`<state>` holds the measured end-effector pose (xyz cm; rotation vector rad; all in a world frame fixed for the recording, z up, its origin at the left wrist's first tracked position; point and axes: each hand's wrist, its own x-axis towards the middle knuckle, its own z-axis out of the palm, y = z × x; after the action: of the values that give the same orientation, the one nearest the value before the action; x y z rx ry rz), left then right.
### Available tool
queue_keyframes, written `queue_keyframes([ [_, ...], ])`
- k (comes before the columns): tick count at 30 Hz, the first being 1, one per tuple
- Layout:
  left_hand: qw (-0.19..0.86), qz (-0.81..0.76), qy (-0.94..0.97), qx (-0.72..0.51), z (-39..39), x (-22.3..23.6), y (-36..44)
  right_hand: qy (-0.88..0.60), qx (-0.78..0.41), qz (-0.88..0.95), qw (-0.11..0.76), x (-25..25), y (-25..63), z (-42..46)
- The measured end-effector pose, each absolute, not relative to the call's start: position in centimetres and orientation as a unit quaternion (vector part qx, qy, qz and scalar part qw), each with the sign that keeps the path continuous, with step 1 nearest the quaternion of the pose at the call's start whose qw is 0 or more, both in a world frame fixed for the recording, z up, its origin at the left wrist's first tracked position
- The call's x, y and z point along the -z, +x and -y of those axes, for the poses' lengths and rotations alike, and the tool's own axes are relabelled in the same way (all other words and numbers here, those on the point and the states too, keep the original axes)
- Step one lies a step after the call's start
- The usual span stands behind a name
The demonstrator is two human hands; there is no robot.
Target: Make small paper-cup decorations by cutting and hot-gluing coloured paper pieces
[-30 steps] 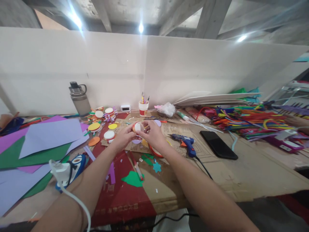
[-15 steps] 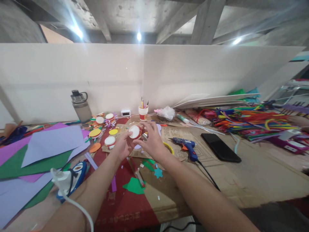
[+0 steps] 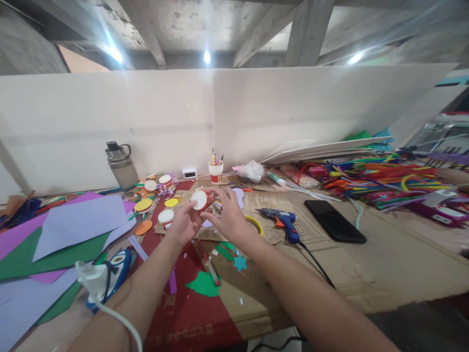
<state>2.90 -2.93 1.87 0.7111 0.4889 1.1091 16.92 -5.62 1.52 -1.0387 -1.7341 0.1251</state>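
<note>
A short red-and-white paper cup (image 3: 200, 200), its round white end facing up and towards me, is held above the middle of the table. My left hand (image 3: 185, 222) grips it from the left, thumb at the white end. At its right side are the curved fingers and thumb of my right hand (image 3: 230, 212), which seem to touch it; the contact is partly hidden. Similar short cups lie to the left: one with a white top (image 3: 166, 218), one with a yellow top (image 3: 144, 205). A yellow disc (image 3: 171, 202) and an orange disc (image 3: 143, 227) are close by.
Right of my hands lie a blue glue gun (image 3: 284, 220) with its cord, a black phone (image 3: 334, 221) and a heap of pipe cleaners (image 3: 377, 178). Coloured paper sheets (image 3: 80, 220), a power strip (image 3: 119, 269) and a bottle (image 3: 122, 166) are left. A pen cup (image 3: 216, 173) stands behind.
The held cup has shifted slightly left and its white end is turned a little. Both hands keep nearly the same hold. The view has tilted slightly.
</note>
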Motion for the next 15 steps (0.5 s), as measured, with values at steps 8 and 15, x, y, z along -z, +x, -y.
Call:
queue_keyframes([
  [8,0.675,-0.193,0.435,-0.564,2.7,-1.0,3.4,-0.475,-0.039,0.681,0.556,-1.3,17.1,5.5],
  [15,0.653,-0.173,0.494,-0.548,4.0,-1.1,4.3,-0.501,-0.127,0.638,0.571,-1.3,17.6,4.7],
])
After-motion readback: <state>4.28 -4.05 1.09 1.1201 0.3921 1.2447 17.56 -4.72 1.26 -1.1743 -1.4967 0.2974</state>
